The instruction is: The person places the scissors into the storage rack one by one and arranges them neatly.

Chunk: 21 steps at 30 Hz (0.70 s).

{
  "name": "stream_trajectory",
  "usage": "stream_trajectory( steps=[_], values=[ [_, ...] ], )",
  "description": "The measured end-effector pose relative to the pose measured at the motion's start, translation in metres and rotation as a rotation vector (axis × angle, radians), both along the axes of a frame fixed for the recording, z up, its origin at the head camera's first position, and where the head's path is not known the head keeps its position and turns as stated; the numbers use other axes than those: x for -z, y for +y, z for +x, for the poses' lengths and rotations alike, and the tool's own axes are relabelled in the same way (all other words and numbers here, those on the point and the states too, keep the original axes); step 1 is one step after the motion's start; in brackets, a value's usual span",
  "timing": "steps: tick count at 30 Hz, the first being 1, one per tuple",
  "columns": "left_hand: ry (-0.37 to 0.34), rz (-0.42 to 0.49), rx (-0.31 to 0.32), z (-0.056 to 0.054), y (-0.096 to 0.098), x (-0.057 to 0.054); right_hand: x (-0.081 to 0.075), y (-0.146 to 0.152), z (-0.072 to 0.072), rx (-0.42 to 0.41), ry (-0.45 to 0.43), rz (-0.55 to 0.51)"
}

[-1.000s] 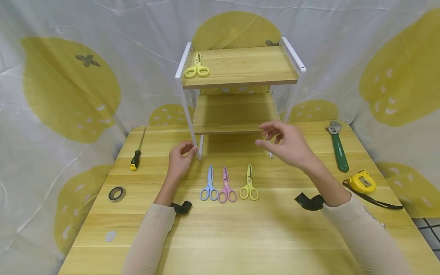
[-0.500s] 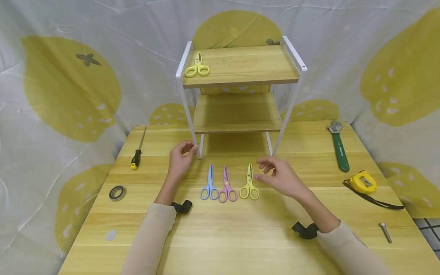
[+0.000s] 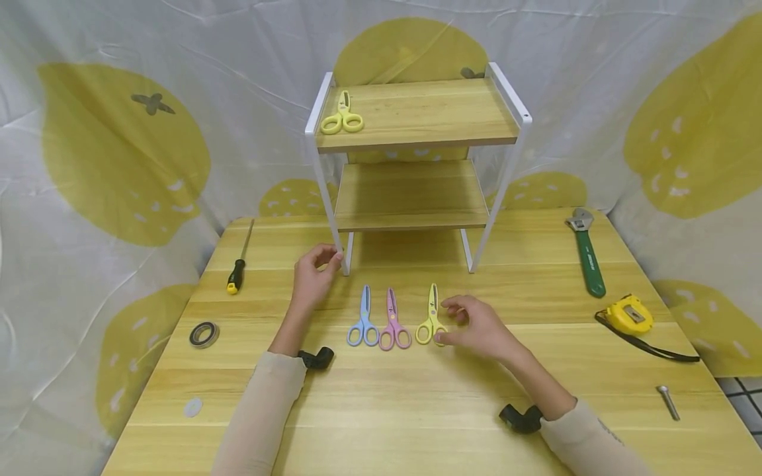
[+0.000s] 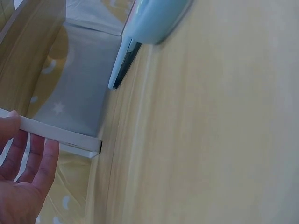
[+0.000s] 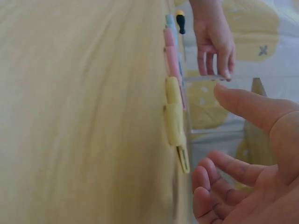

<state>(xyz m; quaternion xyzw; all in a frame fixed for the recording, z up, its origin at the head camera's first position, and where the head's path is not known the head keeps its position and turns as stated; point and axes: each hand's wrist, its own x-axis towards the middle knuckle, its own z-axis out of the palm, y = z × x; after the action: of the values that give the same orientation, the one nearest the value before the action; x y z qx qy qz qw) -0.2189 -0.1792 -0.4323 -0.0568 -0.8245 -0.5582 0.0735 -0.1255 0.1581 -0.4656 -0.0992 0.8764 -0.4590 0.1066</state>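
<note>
My left hand (image 3: 312, 274) pinches the white front-left leg (image 4: 58, 134) of a two-tier wooden shelf (image 3: 417, 116), thumb on one side and fingers on the other. On the table, blue scissors (image 3: 362, 324), pink scissors (image 3: 392, 324) and yellow scissors (image 3: 432, 317) lie in a row in front of the shelf, blades away from me. Beside the yellow pair hovers my right hand (image 3: 479, 327), thumb and fingers apart and holding nothing; its thumb overlaps one handle in the head view. Another yellow pair of scissors (image 3: 342, 119) lies on the top tier at the left.
At the left lie a screwdriver (image 3: 236, 274), a bearing ring (image 3: 204, 334) and a pale disc (image 3: 193, 406). An adjustable wrench (image 3: 587, 258), a yellow tape measure (image 3: 631, 315) with a strap and a bolt (image 3: 668, 402) lie at the right. A lemon-print curtain (image 3: 238, 53) surrounds the table.
My right hand has come down from in front of the shelf's lower tier toward me, to the right side of the yellow scissors on the table. My left hand stays on the shelf leg.
</note>
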Motion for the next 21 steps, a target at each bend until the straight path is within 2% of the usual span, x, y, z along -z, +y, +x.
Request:
stream_trajectory(
  steps=[6,18,21],
  values=[
    [0.005,-0.005,-0.006,-0.001,-0.001,0.002,0.013,-0.003,0.003,-0.002,-0.008,0.02],
    [0.01,0.011,0.0,-0.004,-0.003,0.008,0.022,-0.013,0.004,0.022,0.092,0.132],
    [0.01,0.01,0.001,-0.011,-0.004,0.018,0.023,-0.015,0.005,0.038,0.094,0.142]
  ],
)
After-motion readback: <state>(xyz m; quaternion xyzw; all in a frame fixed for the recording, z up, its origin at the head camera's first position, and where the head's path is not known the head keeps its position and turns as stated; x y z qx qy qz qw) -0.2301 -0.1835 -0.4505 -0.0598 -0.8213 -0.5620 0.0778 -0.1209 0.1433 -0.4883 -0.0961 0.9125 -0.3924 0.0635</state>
